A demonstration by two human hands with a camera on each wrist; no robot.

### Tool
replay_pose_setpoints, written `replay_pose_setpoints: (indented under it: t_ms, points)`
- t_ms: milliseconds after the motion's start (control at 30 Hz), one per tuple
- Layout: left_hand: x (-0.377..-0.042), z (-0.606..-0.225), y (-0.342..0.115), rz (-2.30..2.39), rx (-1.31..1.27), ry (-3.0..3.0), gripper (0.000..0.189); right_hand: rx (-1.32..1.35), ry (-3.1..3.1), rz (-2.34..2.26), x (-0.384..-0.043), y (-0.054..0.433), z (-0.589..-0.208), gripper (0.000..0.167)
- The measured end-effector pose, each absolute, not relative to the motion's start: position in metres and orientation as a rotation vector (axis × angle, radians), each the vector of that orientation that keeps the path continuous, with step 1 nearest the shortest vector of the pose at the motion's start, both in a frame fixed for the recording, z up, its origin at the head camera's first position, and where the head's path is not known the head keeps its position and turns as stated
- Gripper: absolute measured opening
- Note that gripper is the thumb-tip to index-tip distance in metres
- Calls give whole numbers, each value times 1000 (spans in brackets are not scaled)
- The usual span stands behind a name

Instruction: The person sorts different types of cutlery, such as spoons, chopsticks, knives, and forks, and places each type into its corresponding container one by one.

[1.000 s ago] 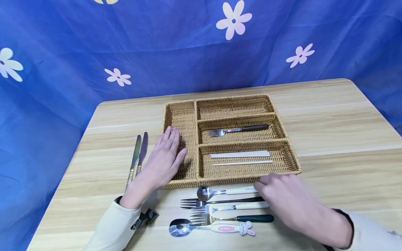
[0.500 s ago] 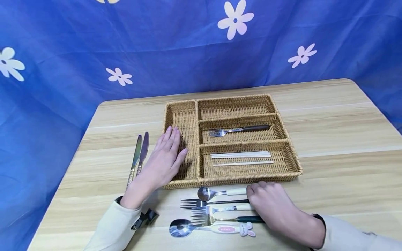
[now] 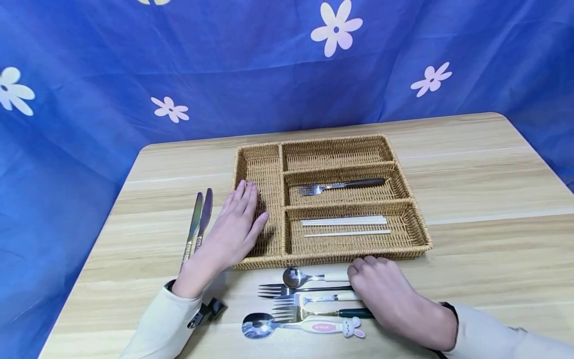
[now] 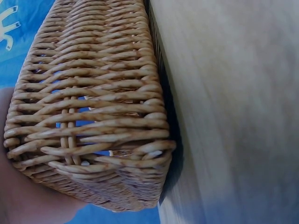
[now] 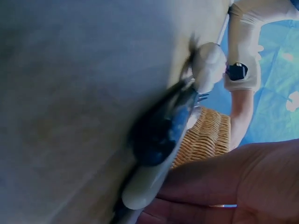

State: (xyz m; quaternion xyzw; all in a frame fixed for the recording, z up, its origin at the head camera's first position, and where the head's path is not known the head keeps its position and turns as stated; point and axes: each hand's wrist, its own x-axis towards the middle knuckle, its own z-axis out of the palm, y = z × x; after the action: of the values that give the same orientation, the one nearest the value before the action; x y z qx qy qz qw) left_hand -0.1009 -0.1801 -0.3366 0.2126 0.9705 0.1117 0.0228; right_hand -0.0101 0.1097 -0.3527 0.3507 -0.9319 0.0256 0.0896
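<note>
My left hand [image 3: 235, 224] lies over the left rim of the woven cutlery tray [image 3: 283, 259], fingers straight and thumb spread. In the left wrist view the tray's side wall [image 4: 93, 102] stands beside that hand. My right hand [image 3: 381, 291], fingers curled, grips the white handle of the upper spoon [image 3: 293, 277] in front of the tray; its fingertips are hidden. Below that spoon lie a black fork [image 3: 309, 290], a white-handled fork [image 3: 314, 298], a green-handled fork [image 3: 320, 313] and a rabbit-handled spoon [image 3: 309, 326]. The right wrist view shows the green handle [image 5: 156, 140] close to the fingers.
Inside the tray, a dark-handled fork [image 3: 341, 185] occupies the middle right compartment, and several white chopsticks [image 3: 343, 221] the front one. Two knives [image 3: 199, 219] lie left of the tray, beside my left forearm. A blue flowered curtain [image 3: 269, 75] hangs behind the table.
My right hand has moved left along the cutlery handles, covering more of their ends, and come to the upper spoon's handle. The left hand stays on the tray.
</note>
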Motion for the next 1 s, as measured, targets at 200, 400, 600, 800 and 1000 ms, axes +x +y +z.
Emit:
replay_pose_setpoints:
  t_ms: [200,400,600,800,1000]
  points:
    - [-100,-337,-180,347,658,3006,68,993,-2799,88,-10,108,-351,24]
    - [-99,-337,-180,341,648,3001,68,1015,-2831,167,-9,110,-354,27]
    - [-100,-336,-180,337,645,3005,67,1027,-2876,249,-8,111,-354,30]
    - [-100,-337,-180,336,647,3006,67,1047,-2863,203,-8,111,-352,35]
    - [-101,-337,-180,348,653,3001,68,1046,-2862,210,-7,111,-354,29]
